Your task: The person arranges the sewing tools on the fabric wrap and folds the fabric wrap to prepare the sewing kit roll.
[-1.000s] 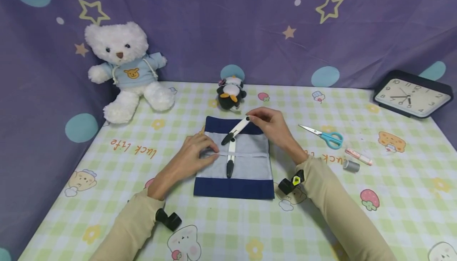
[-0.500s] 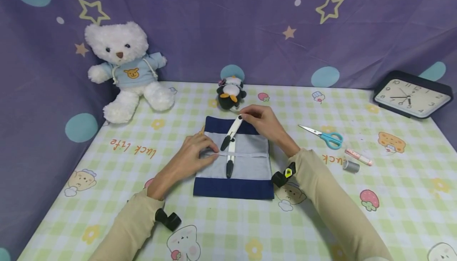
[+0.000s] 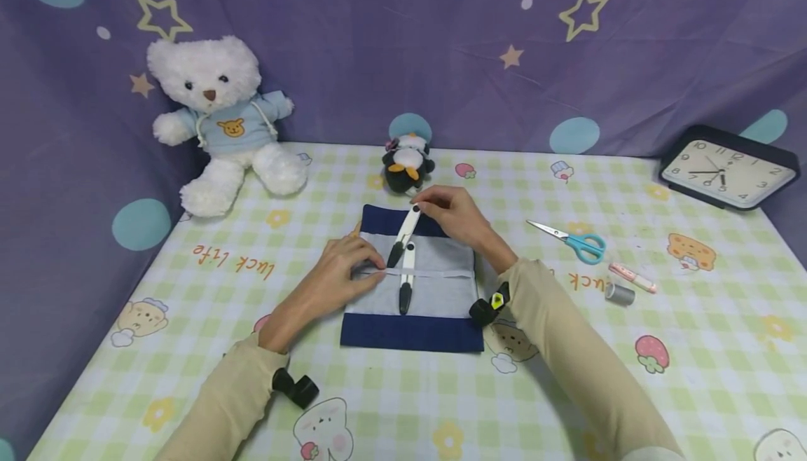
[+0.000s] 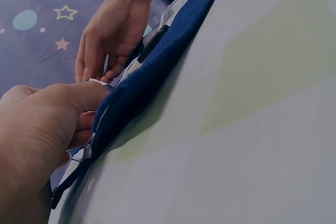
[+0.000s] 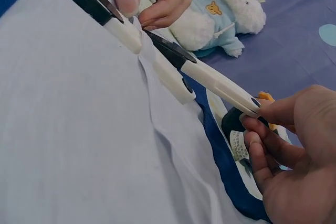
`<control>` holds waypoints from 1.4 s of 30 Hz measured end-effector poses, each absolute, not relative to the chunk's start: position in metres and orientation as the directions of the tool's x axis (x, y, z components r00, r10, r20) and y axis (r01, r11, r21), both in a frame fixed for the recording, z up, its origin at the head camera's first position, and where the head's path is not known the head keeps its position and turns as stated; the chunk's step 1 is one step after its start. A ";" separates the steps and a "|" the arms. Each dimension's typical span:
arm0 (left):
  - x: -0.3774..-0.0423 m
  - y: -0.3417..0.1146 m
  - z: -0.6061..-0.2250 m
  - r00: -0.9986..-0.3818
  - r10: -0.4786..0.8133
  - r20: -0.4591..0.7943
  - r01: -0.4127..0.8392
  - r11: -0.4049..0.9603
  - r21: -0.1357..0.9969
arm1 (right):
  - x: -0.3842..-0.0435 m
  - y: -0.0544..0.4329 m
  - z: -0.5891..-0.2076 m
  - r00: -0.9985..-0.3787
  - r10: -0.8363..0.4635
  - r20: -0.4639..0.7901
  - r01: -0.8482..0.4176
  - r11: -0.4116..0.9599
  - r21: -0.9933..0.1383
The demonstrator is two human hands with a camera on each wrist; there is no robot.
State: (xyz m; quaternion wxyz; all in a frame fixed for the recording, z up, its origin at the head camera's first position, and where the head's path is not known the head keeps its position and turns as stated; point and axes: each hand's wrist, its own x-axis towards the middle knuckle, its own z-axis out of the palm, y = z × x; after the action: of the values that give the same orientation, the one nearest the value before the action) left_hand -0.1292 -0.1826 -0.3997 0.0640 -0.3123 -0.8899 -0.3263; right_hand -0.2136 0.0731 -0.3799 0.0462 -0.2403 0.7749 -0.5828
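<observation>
A grey fabric case with navy ends lies unfolded, a pale elastic band running across its middle. My left hand is at the case's left side; in the right wrist view, its thumb and finger pinch the band. My right hand holds the rear end of a slim white tool with a black pointed end, its exact kind unclear. That black end points down beside the band, close to my left fingertips. A matching white tool lies under the band, its black end toward me.
Right of the case lie blue-handled scissors, a pink-and-white stick-shaped item and a grey thread spool. Behind it sits a penguin plush. A white teddy bear and a black-framed clock stand at the back corners.
My right hand has moved left, bringing the held tool's rear end left and steeper, while its black end has dropped slightly toward the band. My left hand has stayed in place.
</observation>
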 end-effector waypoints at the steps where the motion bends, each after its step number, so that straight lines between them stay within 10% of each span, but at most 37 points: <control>1: -0.129 -0.183 -0.400 -0.795 0.515 0.319 0.599 0.591 0.540 | -0.213 0.072 -0.379 -0.881 -0.426 0.204 -0.317 0.213 -0.924; 42: -0.129 -0.182 -0.400 -0.822 0.500 0.271 0.553 0.590 0.589 | -0.208 0.050 -0.388 -0.878 -0.451 0.162 -0.376 0.438 -0.817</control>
State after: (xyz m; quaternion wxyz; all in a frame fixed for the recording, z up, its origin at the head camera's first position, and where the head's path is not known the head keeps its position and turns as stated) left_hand -0.1290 -0.1824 -0.3998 0.0381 -0.2956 -0.8908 -0.3430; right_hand -0.2081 0.0496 -0.3878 0.0399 -0.2442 0.8470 -0.4706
